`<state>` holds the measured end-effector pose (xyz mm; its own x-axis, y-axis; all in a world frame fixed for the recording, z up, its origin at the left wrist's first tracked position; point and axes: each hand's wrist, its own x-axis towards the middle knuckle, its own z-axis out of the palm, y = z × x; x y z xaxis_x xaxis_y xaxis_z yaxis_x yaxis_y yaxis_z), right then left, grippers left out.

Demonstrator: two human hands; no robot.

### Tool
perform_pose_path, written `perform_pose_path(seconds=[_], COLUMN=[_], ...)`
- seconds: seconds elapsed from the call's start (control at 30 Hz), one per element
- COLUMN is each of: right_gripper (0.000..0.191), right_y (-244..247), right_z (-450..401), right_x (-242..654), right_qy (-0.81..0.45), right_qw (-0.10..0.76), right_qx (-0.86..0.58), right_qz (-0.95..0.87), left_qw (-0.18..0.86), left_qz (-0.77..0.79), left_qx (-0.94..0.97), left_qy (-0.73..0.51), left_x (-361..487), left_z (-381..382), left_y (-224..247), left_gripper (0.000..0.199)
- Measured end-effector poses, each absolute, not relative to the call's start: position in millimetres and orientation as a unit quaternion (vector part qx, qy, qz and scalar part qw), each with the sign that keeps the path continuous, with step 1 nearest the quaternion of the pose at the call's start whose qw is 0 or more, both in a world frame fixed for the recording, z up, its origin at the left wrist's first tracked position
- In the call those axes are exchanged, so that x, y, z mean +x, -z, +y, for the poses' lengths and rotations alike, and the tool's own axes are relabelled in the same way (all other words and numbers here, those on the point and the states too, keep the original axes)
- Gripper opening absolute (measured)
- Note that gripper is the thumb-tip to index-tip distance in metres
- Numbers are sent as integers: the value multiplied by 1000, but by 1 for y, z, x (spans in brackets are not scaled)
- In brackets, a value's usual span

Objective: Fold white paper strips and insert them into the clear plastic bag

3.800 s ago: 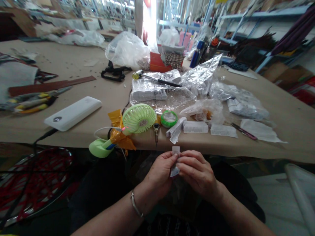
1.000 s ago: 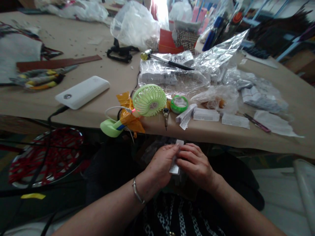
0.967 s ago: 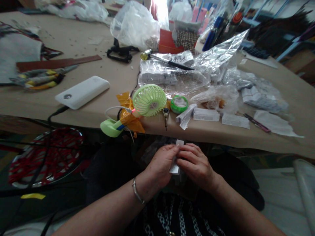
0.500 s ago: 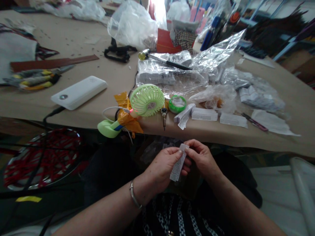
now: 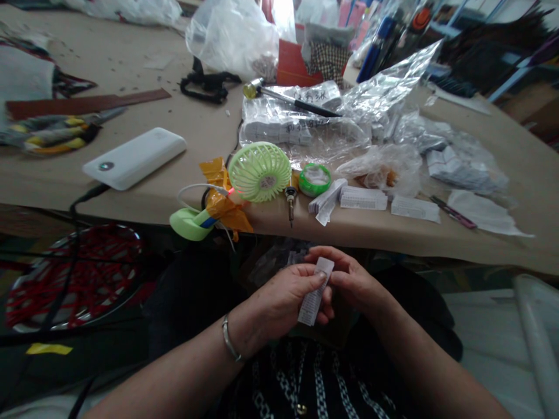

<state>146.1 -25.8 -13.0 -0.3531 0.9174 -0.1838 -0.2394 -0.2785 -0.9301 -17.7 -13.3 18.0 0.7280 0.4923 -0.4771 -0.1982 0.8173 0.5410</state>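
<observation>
My left hand is closed around a small stack of white printed labels, its thumb pressing on their face. They are held at a slant above my lap, just below the table's front edge. My right hand is at the upper end of the labels, its fingers bent behind them and its thumb against their right edge. On the table edge beyond lie more label stacks, a fanned bundle of labels and a green round tub with white contents.
A green fan is taped at the table edge beside a pointed metal-tipped tool. A white power bank lies left, pliers behind it. Tweezers and plastic bags are right. A basin of red strips stands low left.
My right thumb has slid from the labels' top face to their right edge, and its index finger has reached further behind. My left hand keeps its hold. The view has shifted slightly.
</observation>
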Motion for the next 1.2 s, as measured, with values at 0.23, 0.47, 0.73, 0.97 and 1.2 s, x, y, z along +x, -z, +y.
perform_pose_path(seconds=[0.23, 0.47, 0.73, 0.97, 1.2], right_gripper=[23, 18, 34, 31, 29], right_y=[12, 11, 0, -3, 1], right_z=[-23, -25, -35, -38, -38], right_x=[145, 139, 140, 136, 135], right_qy=[-799, -787, -393, -256, -266], right_qw=[376, 385, 399, 370, 369], right_qx=[-276, -306, -500, -510, -512], right_qz=[-380, -374, -660, -733, -729], left_qw=[899, 893, 874, 874, 872], left_qz=[304, 312, 350, 362, 369], left_qx=[277, 285, 279, 259, 260], left_qy=[-150, -155, -186, -193, -192], left_x=[-17, -16, -19, -18, -18], left_z=[-19, -19, -16, -15, -15], left_y=[-13, -8, -13, -12, -12], left_gripper=[23, 27, 19, 17, 15])
